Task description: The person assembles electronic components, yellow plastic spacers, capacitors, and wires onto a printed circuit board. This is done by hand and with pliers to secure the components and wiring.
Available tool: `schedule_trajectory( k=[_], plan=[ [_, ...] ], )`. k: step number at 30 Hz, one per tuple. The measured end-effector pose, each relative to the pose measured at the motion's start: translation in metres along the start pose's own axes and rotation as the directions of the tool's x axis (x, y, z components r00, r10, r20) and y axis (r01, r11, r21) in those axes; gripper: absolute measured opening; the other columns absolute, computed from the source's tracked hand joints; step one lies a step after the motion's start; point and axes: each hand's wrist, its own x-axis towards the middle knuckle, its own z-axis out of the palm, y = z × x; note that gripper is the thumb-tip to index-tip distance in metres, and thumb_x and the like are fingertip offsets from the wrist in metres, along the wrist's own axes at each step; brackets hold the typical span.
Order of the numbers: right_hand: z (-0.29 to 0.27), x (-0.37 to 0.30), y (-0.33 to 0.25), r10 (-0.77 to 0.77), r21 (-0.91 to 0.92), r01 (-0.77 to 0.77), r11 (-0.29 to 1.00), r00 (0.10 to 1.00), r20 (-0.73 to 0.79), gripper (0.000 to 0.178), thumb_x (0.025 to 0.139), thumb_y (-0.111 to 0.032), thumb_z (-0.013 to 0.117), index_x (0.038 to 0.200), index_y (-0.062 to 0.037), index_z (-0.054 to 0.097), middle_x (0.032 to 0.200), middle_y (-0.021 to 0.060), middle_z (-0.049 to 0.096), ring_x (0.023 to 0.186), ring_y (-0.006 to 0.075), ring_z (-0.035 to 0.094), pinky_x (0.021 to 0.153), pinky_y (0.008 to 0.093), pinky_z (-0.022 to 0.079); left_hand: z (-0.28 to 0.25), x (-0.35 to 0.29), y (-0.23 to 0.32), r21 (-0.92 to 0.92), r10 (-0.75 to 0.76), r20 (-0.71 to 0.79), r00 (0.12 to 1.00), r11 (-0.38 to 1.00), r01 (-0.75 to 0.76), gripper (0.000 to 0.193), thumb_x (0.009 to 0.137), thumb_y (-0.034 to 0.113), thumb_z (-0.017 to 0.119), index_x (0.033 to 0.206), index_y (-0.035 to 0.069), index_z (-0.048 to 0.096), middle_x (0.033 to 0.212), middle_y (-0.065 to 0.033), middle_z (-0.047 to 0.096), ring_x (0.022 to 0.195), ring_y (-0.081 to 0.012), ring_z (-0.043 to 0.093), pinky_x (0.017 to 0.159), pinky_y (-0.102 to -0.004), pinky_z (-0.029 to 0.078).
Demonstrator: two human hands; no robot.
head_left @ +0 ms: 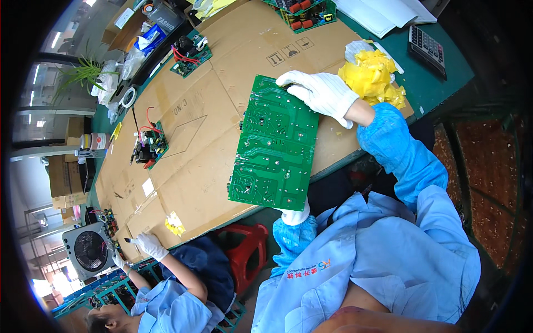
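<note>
A green circuit board [276, 145] is held solder side up over the near edge of the cardboard-covered counter [222, 66], its long axis running from near to far. The gloved right hand [322, 93] grips its far right corner. The gloved left hand [296, 213] is mostly hidden beneath the near right corner, apparently supporting it. Crumpled yellow tape [373, 77] lies just right of the right hand.

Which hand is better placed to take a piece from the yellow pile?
Right. The right hand grips the green circuit board's far edge beside the yellow pile; the left hand supports its near edge, farther away.
</note>
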Motion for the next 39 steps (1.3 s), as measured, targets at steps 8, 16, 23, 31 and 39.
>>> schedule_trajectory(
  k=[8, 16, 23, 31, 39],
  plan=[
    [-0.004, 0.006, 0.001, -0.045, 0.0, 0.045, 0.999, 0.991, 0.129, 0.032, 0.101, -0.036, 0.046, 0.13, -0.026, 0.054, 0.113, 0.009, 0.07, 0.083, 0.0359, 0.068, 0.077, 0.0486, 0.052, -0.001, 0.008, -0.003, -0.085, 0.007, -0.054, 0.999, 0.996, -0.012, 0.027, 0.082, 0.009, 0.08, 0.108, 0.009, 0.072, 0.102, -0.0054, 0.071, 0.088, -0.0263, 0.066, 0.074, -0.0411, 0.052],
    [0.011, 0.0, 0.008, -0.03, 0.236, 0.044, 0.971, 0.998, -0.06, 0.032, 0.101, -0.029, 0.051, 0.129, -0.0179, 0.061, 0.118, 0.009, 0.069, 0.103, 0.0253, 0.068, 0.091, 0.0387, 0.051, 0.007, 0.003, -0.001, -0.307, -0.131, -0.07, 0.989, 0.946, 0.103, 0.028, 0.079, 0.004, 0.081, 0.106, 0.007, 0.072, 0.1, -0.0052, 0.071, 0.087, -0.0243, 0.067, 0.073, -0.0388, 0.053],
    [-0.047, -0.051, -0.059, -0.072, 0.532, 0.259, 0.806, 0.935, -0.346, 0.027, 0.099, -0.018, 0.057, 0.123, -0.0085, 0.065, 0.122, 0.0081, 0.068, 0.105, 0.0252, 0.067, 0.089, 0.0327, 0.053, 0.002, 0.012, -0.001, -0.153, -0.212, 0.057, 0.976, 0.964, 0.219, 0.029, 0.075, 0.003, 0.083, 0.102, 0.008, 0.073, 0.098, -0.0046, 0.072, 0.085, -0.0218, 0.067, 0.071, -0.0372, 0.054],
    [-0.068, -0.121, 0.045, 0.064, -0.38, -0.257, 0.888, 0.89, -0.452, 0.038, 0.101, -0.026, 0.051, 0.138, -0.0174, 0.053, 0.115, 0.0093, 0.07, 0.092, 0.033, 0.069, 0.077, 0.0412, 0.056, 0.005, 0.038, 0.019, -0.837, -0.47, 0.092, 0.878, 0.441, 0.324, 0.042, 0.07, 0.004, 0.087, 0.109, 0.006, 0.071, 0.105, -0.0057, 0.073, 0.091, -0.021, 0.067, 0.078, -0.038, 0.055],
    [-0.087, -0.139, 0.014, 0.107, 0.429, -0.119, 0.896, 0.993, 0.051, 0.059, 0.102, -0.031, 0.05, 0.156, -0.0145, 0.035, 0.101, 0.0093, 0.067, 0.077, 0.0218, 0.06, 0.074, 0.0318, 0.049, -0.032, 0.06, -0.057, -0.962, -0.225, 0.227, 0.948, 0.097, 0.254, 0.042, 0.094, 0.023, 0.062, 0.129, 0.0, 0.058, 0.121, -0.0122, 0.066, 0.101, -0.0281, 0.066, 0.088, -0.038, 0.054]
  ],
)
